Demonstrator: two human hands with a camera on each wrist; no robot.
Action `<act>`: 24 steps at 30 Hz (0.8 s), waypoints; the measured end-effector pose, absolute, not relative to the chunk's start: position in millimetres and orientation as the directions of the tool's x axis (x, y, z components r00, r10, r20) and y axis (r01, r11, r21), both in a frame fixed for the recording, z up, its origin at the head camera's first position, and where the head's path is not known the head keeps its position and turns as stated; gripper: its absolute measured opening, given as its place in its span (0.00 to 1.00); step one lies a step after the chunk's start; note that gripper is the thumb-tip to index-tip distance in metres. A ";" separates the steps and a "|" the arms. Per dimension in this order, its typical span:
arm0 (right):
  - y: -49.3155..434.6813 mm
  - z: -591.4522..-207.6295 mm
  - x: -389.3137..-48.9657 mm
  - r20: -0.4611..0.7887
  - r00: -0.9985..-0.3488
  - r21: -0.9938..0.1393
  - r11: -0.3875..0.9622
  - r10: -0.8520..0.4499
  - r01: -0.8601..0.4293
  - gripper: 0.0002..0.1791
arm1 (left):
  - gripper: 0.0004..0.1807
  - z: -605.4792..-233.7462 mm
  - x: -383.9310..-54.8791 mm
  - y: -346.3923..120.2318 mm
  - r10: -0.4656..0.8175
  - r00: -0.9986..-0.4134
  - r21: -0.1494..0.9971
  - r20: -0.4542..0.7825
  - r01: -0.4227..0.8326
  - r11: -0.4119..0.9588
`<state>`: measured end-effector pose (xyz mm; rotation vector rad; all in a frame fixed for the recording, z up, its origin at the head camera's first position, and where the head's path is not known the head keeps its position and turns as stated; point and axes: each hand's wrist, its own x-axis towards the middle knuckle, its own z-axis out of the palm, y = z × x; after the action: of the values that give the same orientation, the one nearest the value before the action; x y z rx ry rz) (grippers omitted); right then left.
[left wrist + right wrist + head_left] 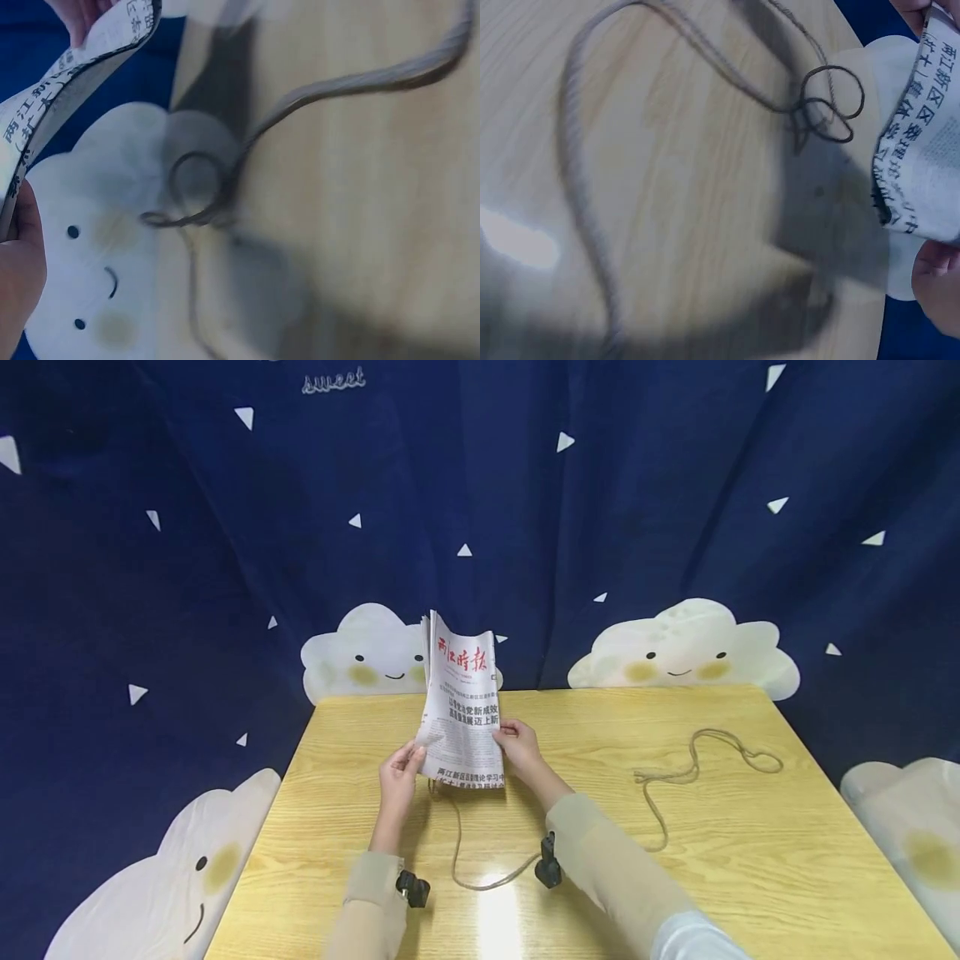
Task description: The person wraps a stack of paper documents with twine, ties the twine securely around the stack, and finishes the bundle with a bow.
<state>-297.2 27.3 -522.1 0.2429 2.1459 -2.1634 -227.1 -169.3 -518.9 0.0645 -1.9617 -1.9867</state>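
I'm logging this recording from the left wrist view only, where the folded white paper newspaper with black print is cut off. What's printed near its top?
Observer: Large red characters stand near the top of the newspaper.

Reviewer: Where does the thin, brown, twisted rope go beyond my frame?

Observer: It also lies in curves to the right of the beige-sleeved right forearm, on the yellow wood-grain table.

Reviewer: How high on the newspaper does the bare right hand hold?

Observer: At its right edge, in the lower half.
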 end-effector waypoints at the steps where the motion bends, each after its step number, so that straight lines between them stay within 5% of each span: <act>1: 31.7 -524.4 -294.6 -0.176 -0.983 -0.984 0.024 0.057 0.177 0.15 | 0.17 -525.3 -226.1 -167.6 -0.268 -0.944 0.981 0.191 0.196 0.010; 9: 75.4 -537.8 -274.2 -0.193 -0.979 -0.961 0.191 0.066 0.202 0.15 | 0.18 -544.2 -209.2 -157.7 -0.227 -0.974 1.000 0.025 0.024 0.007; 18: 120.6 -539.4 -253.1 -0.222 -0.973 -0.947 0.224 0.061 0.230 0.17 | 0.26 -553.9 -204.4 -143.8 0.121 -0.989 0.989 -0.080 -0.094 -0.116; 24: 153.8 -534.4 -231.3 -0.261 -0.965 -0.947 0.199 -0.010 0.254 0.18 | 0.18 -540.4 -197.9 -119.6 0.136 -0.980 0.981 -0.142 -0.157 -0.111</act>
<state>-231.3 153.8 -534.4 0.2339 2.2610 -1.8503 -197.9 -119.6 -540.4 0.0269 -2.2125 -2.5006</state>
